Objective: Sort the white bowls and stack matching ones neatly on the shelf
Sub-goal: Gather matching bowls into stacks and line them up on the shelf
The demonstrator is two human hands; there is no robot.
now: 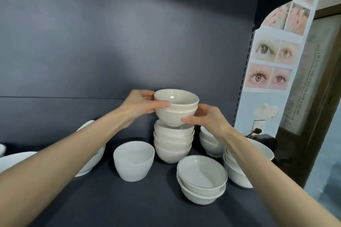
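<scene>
Two small, cream-white glazed ceramic bowls, nested one inside the other (176,108), are held upright in the middle of the view, directly over a stack of matching cream-white footed bowls (173,143). The upper bowl's rim is round and smooth, with a bright glint inside. The lower one narrows to a short foot ring. That foot sits right at the mouth of the stack's top bowl, and whether it touches cannot be told.

The left hand (140,105) grips the pair from the left, with its thumb across the near side and its fingers curled round the far rim. The right hand (208,118) grips from the right, with its thumb pressed on the lower bowl's wall and its fingers wrapped behind.

The stack stands on a dark blue-grey shelf (92,199), towards the back. Just left of it stands a single deep, straight-sided white bowl (133,160). In front and to the right is a short stack of shallow white bowls with a thin dark rim line (202,177).

More white bowls (208,143) stand behind the right wrist, which partly covers them. A further white stack (238,173) is largely hidden under the right forearm. The left forearm crosses another group of white bowls (92,162), so their number is unclear. A flat white dish (13,158) is cut off at the left edge.

A plain dark back panel (110,42) rises behind the shelf. To the right hangs a sheet of close-up eye pictures (273,64).
</scene>
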